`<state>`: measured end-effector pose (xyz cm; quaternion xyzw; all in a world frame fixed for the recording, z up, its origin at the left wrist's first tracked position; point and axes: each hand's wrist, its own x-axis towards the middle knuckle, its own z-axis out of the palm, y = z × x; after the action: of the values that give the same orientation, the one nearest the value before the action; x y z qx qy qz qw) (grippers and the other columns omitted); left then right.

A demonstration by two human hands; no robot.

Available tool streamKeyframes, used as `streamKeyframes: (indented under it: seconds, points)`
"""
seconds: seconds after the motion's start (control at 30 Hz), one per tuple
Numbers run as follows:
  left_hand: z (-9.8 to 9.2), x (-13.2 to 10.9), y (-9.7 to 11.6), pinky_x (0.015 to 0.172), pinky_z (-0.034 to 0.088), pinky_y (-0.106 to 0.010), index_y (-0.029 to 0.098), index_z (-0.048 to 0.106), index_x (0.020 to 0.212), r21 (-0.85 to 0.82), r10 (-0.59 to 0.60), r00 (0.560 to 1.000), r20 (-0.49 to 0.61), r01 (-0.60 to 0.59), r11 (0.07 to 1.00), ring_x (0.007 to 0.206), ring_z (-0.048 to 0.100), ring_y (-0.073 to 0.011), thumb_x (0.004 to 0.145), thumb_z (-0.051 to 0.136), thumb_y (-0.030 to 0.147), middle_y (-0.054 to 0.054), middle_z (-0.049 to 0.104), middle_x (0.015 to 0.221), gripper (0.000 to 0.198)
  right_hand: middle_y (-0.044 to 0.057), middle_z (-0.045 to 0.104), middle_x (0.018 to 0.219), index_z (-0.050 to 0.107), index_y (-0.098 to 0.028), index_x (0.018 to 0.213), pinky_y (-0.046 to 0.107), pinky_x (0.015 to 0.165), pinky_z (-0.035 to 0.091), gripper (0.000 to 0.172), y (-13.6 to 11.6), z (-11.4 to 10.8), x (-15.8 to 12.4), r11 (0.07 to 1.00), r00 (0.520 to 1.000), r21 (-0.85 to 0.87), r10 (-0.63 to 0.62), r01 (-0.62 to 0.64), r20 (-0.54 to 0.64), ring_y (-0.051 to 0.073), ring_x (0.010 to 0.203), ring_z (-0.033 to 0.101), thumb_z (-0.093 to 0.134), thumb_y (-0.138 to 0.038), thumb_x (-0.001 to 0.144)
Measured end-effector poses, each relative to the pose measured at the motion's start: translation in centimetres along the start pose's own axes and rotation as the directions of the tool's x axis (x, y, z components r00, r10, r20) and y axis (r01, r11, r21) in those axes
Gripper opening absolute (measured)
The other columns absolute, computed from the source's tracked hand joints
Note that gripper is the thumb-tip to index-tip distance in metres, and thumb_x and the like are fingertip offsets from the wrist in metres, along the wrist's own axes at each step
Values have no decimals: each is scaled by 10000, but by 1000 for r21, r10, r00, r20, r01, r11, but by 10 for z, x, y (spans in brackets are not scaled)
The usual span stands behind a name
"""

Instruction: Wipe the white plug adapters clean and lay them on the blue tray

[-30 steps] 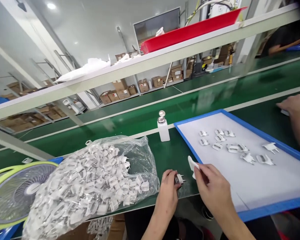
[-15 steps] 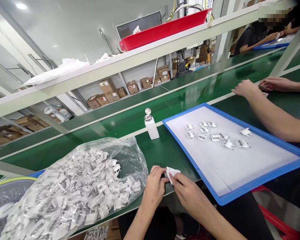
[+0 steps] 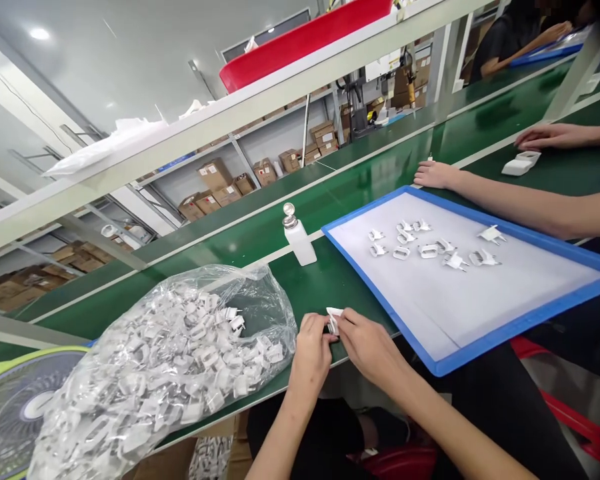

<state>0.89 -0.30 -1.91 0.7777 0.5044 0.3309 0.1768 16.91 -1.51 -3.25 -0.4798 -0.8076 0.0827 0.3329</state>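
Observation:
Above the table's front edge, my left hand (image 3: 311, 347) pinches a small white plastic plug part (image 3: 332, 327), mostly hidden by fingers. My right hand (image 3: 367, 339) presses a folded white cloth (image 3: 334, 312) against that part, fingers closed. To the left lies a clear plastic bag (image 3: 276, 293) heaped with white plug parts (image 3: 180, 353). A white pump bottle (image 3: 300, 241) with a metal top stands beyond my hands. On the right, a blue-rimmed white tray (image 3: 383, 308) carries several white plug parts (image 3: 429, 251), set apart from one another.
A co-worker's hands (image 3: 436, 175) rest past the tray's far edge, near a white piece (image 3: 521, 163). At the left is a fan (image 3: 35, 403). A shelf rail (image 3: 260, 107) with a red tray (image 3: 305, 43) crosses above the green belt (image 3: 340, 207).
My view has shifted slightly. The cloth shows less between my fingers, still against the part. The co-worker's nearer hand has moved left to the tray's far edge, and a white piece now shows beside the other hand.

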Motion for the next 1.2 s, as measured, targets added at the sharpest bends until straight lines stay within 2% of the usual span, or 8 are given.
streamKeyframes:
  seconds: [0.13, 0.33, 0.5, 0.63, 0.77, 0.9, 1.07, 1.2]
  points:
    - [1, -2, 2, 847, 529, -346, 202, 628, 1006, 12, 2, 1000, -4, -2, 1000, 984, 589, -227, 771, 451, -83, -62, 644, 967, 410, 105, 658, 951, 618, -87, 1307, 321, 632, 482, 397, -4, 1, -15, 998, 998, -11, -60, 60, 17, 217, 773, 641, 340, -113, 1024]
    - [-1, -2, 4, 859, 525, -350, 211, 622, 1003, -3, 5, 1000, -2, -5, 1000, 987, 593, -224, 797, 458, -64, -57, 644, 975, 381, 114, 647, 972, 636, -117, 1286, 354, 692, 463, 401, -3, -2, -19, 998, 997, 37, -45, 43, 66, 227, 797, 613, 335, -119, 1022]
    - [2, -5, 3, 854, 532, -356, 206, 613, 1032, -24, 0, 1000, -2, 0, 1000, 994, 567, -224, 812, 430, -62, -68, 630, 1004, 392, 59, 598, 910, 687, -151, 959, 337, 728, 442, 313, 2, -5, 12, 983, 988, 148, 93, -110, 121, 162, 723, 539, 382, -109, 1015]
    - [2, -7, 3, 825, 555, -327, 207, 625, 1109, -67, 2, 1000, 5, -1, 998, 1017, 579, -217, 803, 417, -66, -78, 638, 1051, 460, -19, 579, 800, 606, -155, 800, 300, 720, 489, 243, 6, -8, 28, 906, 960, 329, 215, -264, 179, 122, 699, 555, 578, -275, 1009]
    - [-5, -6, 6, 813, 557, -298, 209, 665, 1120, -132, -11, 1000, -6, 10, 991, 961, 632, -192, 804, 427, -52, -67, 676, 1047, 474, -44, 557, 697, 583, -162, 743, 261, 636, 475, 345, 8, -19, 33, 702, 899, 562, 360, -436, 248, 110, 636, 549, 618, -405, 986]
    - [-13, -3, 7, 776, 556, -274, 209, 724, 1052, -216, -62, 997, -43, 52, 975, 891, 670, -180, 800, 455, -13, -52, 703, 1004, 431, -44, 513, 625, 598, -164, 698, 245, 550, 388, 334, 1, -30, 31, 354, 812, 771, 473, -530, 341, 105, 562, 474, 647, -419, 908]
    - [-17, -1, 2, 787, 535, -283, 186, 741, 997, -298, -161, 979, -123, 118, 947, 872, 680, -195, 816, 533, 81, -53, 710, 968, 295, -12, 481, 655, 657, -154, 706, 276, 544, 324, 305, -24, -18, 28, -62, 777, 896, 475, -439, 413, 102, 573, 332, 704, -453, 742]
    - [-19, -2, -2, 780, 507, -271, 171, 730, 954, -321, -234, 955, -183, 167, 932, 865, 662, -198, 819, 556, 119, -41, 689, 903, 227, -11, 461, 743, 656, -174, 804, 268, 587, 341, 347, -56, 8, 23, -218, 737, 924, 557, -314, 382, 111, 639, 320, 741, -504, 744]
